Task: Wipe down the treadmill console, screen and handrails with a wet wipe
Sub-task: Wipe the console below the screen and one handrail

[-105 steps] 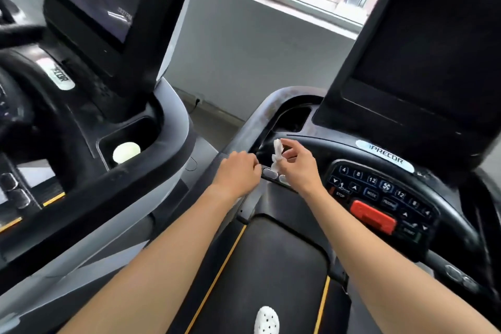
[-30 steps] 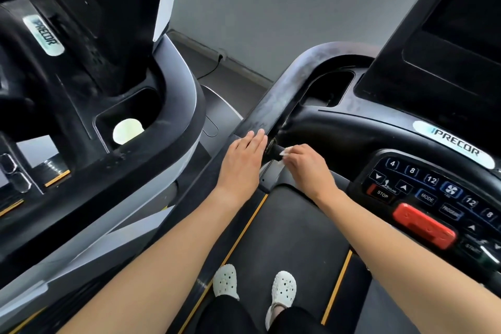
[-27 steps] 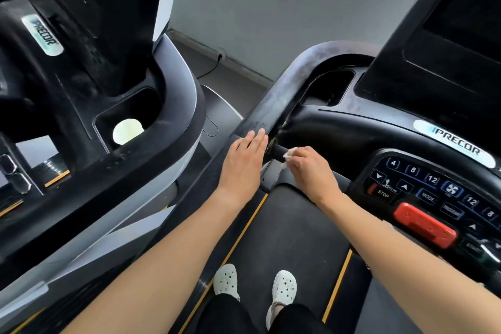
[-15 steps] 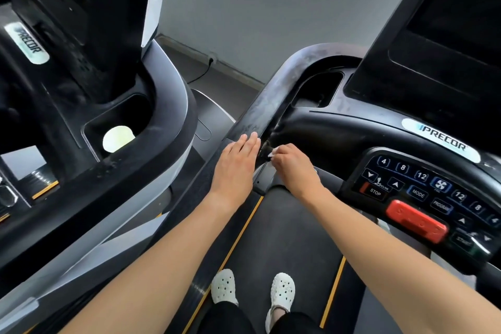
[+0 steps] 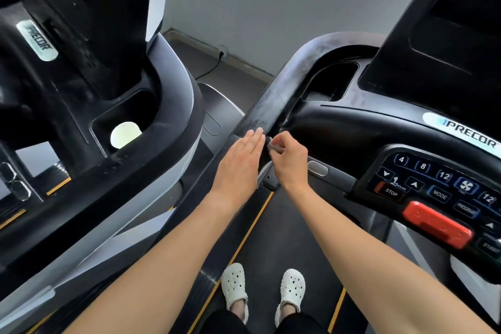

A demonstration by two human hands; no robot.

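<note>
White wet wipe (image 5: 272,146): pinched in curled right hand (image 5: 289,163), centre frame.
Black handrail (image 5: 273,95): left hand (image 5: 238,163) flat on it, fingers straight, together.
Black console (image 5: 439,187): right of frame, apart from both hands.

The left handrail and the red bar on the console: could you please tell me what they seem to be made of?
The left handrail looks like dark moulded plastic or a rubbery coating, with a matt finish. Pale smeary streaks show across it. The red bar seems to be hard plastic and slightly glossy: a soft highlight runs along its rounded top edge.
</note>
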